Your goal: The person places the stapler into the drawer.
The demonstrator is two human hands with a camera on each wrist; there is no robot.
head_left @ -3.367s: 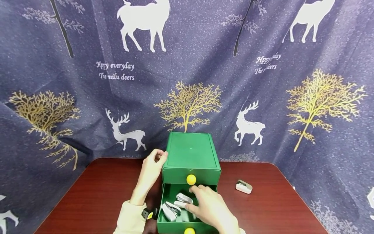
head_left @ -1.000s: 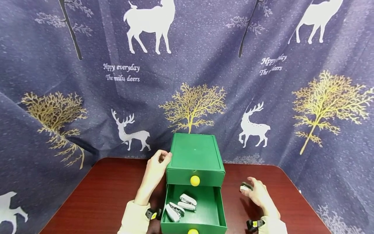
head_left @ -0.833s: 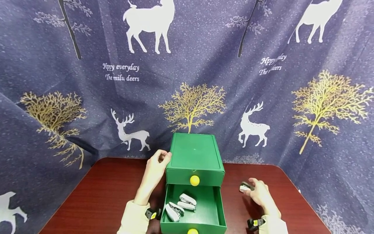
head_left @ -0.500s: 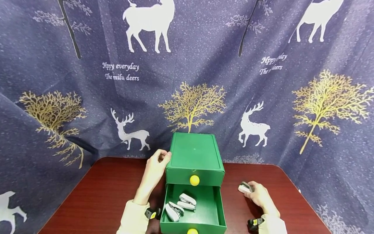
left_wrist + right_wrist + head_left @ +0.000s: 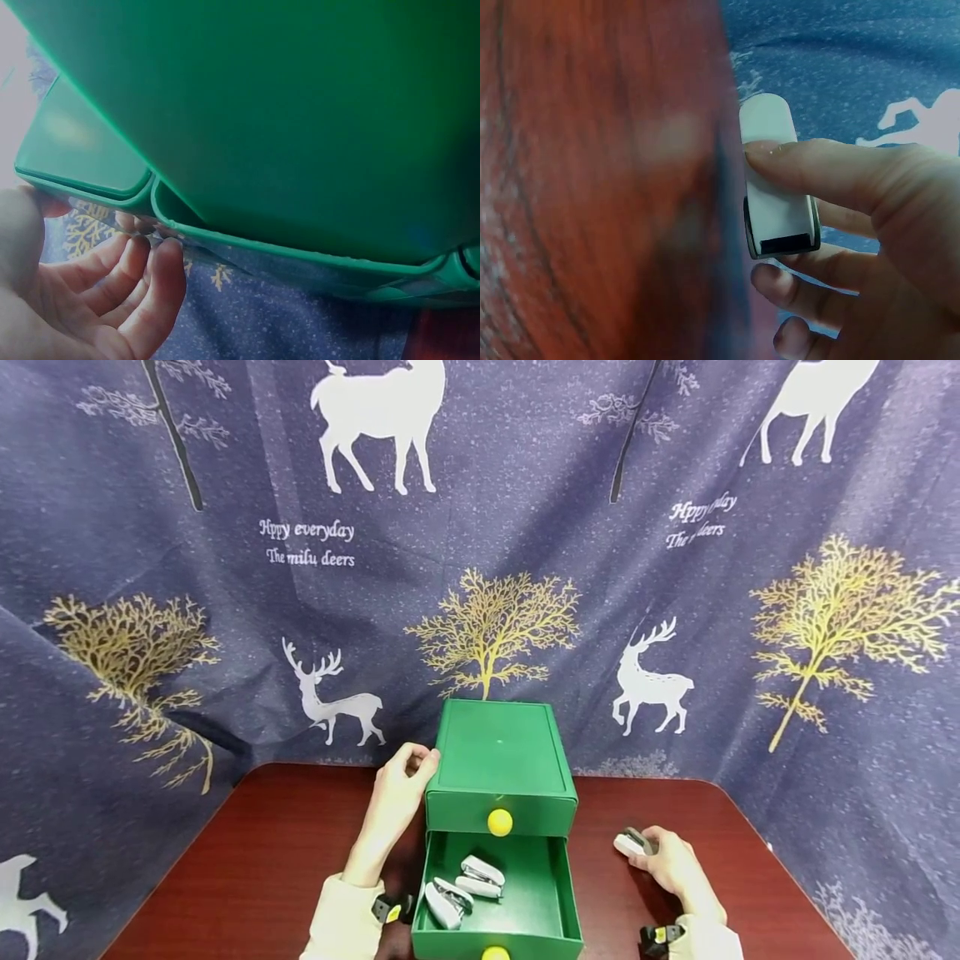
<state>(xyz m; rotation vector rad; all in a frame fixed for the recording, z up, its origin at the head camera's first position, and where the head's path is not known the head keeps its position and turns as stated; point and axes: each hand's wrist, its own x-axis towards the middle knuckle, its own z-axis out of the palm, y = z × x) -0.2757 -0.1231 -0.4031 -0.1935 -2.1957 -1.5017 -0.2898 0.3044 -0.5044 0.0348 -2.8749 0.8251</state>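
Observation:
My right hand [image 5: 672, 867] pinches a small white stapler [image 5: 630, 842] with a dark base, on the table to the right of the cabinet. In the right wrist view the thumb lies along the stapler's [image 5: 772, 202] white face, with fingers behind it. A green drawer cabinet [image 5: 498, 747] with yellow knobs stands in the middle, its lower drawer [image 5: 528, 893] pulled out. Two white staplers lie at the drawer's left: one stapler [image 5: 480, 877] further back, another stapler [image 5: 447, 903] nearer the front. My left hand [image 5: 401, 785] rests loosely bent fingers against the cabinet's left side.
The upper drawer [image 5: 461, 812] is closed, its yellow knob [image 5: 499, 822] over the lower drawer's opening. The lower drawer's knob [image 5: 495, 953] is at the bottom of the view. A patterned cloth [image 5: 480, 527] hangs behind the reddish-brown table [image 5: 300, 843].
My right hand has moved from over the lower drawer out to the stapler at the right, and its fingers have closed on it. My left hand stays at the cabinet.

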